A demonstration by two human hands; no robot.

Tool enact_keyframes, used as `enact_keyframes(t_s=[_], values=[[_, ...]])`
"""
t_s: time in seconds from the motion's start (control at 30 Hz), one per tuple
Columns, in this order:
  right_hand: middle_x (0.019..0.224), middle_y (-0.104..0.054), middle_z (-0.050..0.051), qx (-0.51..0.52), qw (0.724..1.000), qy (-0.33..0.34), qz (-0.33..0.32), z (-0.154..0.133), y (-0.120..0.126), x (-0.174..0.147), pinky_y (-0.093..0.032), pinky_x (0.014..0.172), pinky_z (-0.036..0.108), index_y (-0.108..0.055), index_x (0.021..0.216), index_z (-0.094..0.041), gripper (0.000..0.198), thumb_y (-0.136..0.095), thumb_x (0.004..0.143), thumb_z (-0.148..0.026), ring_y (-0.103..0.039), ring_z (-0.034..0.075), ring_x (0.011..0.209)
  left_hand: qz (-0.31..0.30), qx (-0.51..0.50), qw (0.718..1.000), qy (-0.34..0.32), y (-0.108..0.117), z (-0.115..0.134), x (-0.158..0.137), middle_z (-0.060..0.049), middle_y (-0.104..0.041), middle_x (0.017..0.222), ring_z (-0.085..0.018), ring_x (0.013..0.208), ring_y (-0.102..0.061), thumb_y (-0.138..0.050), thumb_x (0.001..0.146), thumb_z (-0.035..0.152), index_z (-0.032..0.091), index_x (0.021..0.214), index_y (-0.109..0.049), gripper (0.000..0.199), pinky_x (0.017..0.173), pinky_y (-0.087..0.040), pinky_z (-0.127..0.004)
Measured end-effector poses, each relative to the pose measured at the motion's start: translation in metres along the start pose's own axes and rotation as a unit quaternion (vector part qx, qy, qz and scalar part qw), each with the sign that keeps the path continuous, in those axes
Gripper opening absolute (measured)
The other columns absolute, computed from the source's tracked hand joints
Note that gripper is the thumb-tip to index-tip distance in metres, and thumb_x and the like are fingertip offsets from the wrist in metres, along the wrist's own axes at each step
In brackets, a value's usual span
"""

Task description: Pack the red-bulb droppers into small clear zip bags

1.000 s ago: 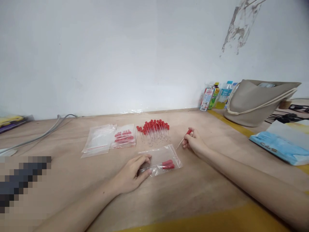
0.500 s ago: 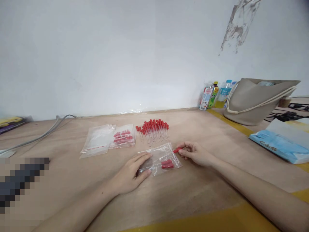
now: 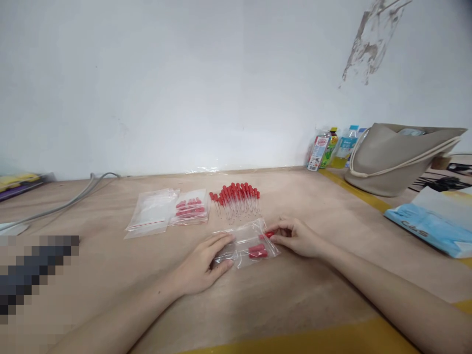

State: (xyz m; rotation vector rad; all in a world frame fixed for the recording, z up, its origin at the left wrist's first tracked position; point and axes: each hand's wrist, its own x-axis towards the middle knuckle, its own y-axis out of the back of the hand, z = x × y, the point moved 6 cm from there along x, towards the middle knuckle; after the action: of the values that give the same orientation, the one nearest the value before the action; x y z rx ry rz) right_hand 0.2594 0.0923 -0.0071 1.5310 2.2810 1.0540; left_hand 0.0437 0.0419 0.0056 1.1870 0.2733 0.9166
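Note:
A clear plastic zip bag [image 3: 241, 253] lies flat on the table with a couple of red rubber bulbs [image 3: 257, 250] inside. Across its left end rests my left hand [image 3: 204, 260], fingers stretched and thumb apart, pressing on the film. My right hand [image 3: 295, 237] pinches a red dropper bulb [image 3: 269, 235] at the bag's right end; its tip reaches in at the mouth. Just behind the bag lie several droppers [image 3: 238, 196] with red bulbs and thin clear tubes, side by side.
To the left lie a filled bag of red bulbs [image 3: 191, 209] and flat clear bags [image 3: 151, 211]. At right stand drink containers [image 3: 319, 151], a grey-beige handbag [image 3: 398, 157] and a blue tissue pack [image 3: 424, 228]. A grey cable [image 3: 73, 200] crosses the left side. Yellow tape [image 3: 363, 191] marks the table.
My right hand has moved slightly left, bringing the red dropper bulb from beside the bag's right edge into its mouth. My left hand stays on the bag. The view shifted a little.

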Motion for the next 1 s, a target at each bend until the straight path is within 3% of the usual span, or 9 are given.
enact_keyframes(t_s=[0.17, 0.33, 0.5, 0.7, 0.87, 1.0], values=[[0.067, -0.059, 0.002, -0.007, 1.0, -0.007, 0.002, -0.012, -0.011, 0.004, -0.036, 0.052, 0.022, -0.067, 0.085, -0.014, 0.02, -0.052, 0.076, -0.024, -0.047, 0.01, 0.056, -0.003, 0.005, 1.0, -0.001, 0.0, 0.001, 0.0, -0.007, -0.045, 0.132, -0.024, 0.121, -0.04, -0.048, 0.086, 0.032, 0.023, 0.131, -0.039, 0.046, 0.101, -0.034, -0.043], [0.084, -0.066, 0.005, 0.045, 0.998, 0.023, -0.025, -0.019, -0.017, 0.005, -0.044, 0.068, 0.026, -0.064, 0.09, -0.015, 0.022, -0.047, 0.079, -0.024, -0.058, 0.015, 0.075, -0.008, 0.006, 1.0, 0.001, -0.001, 0.0, 0.0, -0.007, -0.045, 0.131, -0.023, 0.121, -0.04, -0.048, 0.086, 0.032, 0.022, 0.13, -0.039, 0.046, 0.101, -0.034, -0.041], [0.083, -0.066, 0.006, 0.091, 0.992, -0.066, 0.063, 0.008, -0.007, 0.012, -0.046, 0.066, 0.027, -0.061, 0.093, -0.013, 0.025, -0.05, 0.076, -0.029, -0.059, 0.015, 0.071, -0.001, -0.014, 1.0, 0.002, 0.001, 0.001, 0.001, -0.007, -0.05, 0.126, -0.022, 0.116, -0.045, -0.049, 0.085, 0.031, 0.021, 0.119, -0.047, 0.035, 0.097, -0.037, -0.039], [0.083, -0.066, 0.006, -0.064, 0.971, -0.126, 0.194, 0.045, 0.019, 0.05, -0.045, 0.069, 0.025, -0.062, 0.094, -0.012, 0.026, -0.051, 0.075, -0.026, -0.058, 0.014, 0.072, 0.02, -0.047, 0.998, 0.019, 0.004, 0.0, -0.001, -0.009, -0.052, 0.119, -0.023, 0.112, -0.048, -0.052, 0.082, 0.03, 0.02, 0.09, -0.045, 0.015, 0.087, -0.042, -0.036], [0.105, -0.063, 0.011, -0.101, 0.958, -0.162, 0.216, 0.064, 0.027, 0.095, -0.041, 0.082, 0.029, -0.06, 0.107, -0.015, 0.037, -0.048, 0.079, -0.037, -0.057, 0.02, 0.094, 0.016, -0.04, 0.999, 0.016, 0.005, 0.001, -0.001, -0.009, -0.052, 0.117, -0.023, 0.108, -0.05, -0.052, 0.082, 0.031, 0.02, 0.086, -0.044, 0.014, 0.085, -0.042, -0.035], [0.107, -0.062, 0.01, -0.094, 0.954, -0.184, 0.218, 0.069, 0.026, 0.115, -0.039, 0.082, 0.032, -0.067, 0.094, -0.021, 0.033, -0.053, 0.075, -0.045, -0.056, 0.024, 0.099, 0.008, -0.042, 0.999, 0.01, 0.007, 0.004, -0.001, -0.008, -0.053, 0.116, -0.021, 0.113, -0.046, -0.046, 0.086, 0.03, 0.02, 0.086, -0.045, 0.01, 0.088, -0.04, -0.033]])
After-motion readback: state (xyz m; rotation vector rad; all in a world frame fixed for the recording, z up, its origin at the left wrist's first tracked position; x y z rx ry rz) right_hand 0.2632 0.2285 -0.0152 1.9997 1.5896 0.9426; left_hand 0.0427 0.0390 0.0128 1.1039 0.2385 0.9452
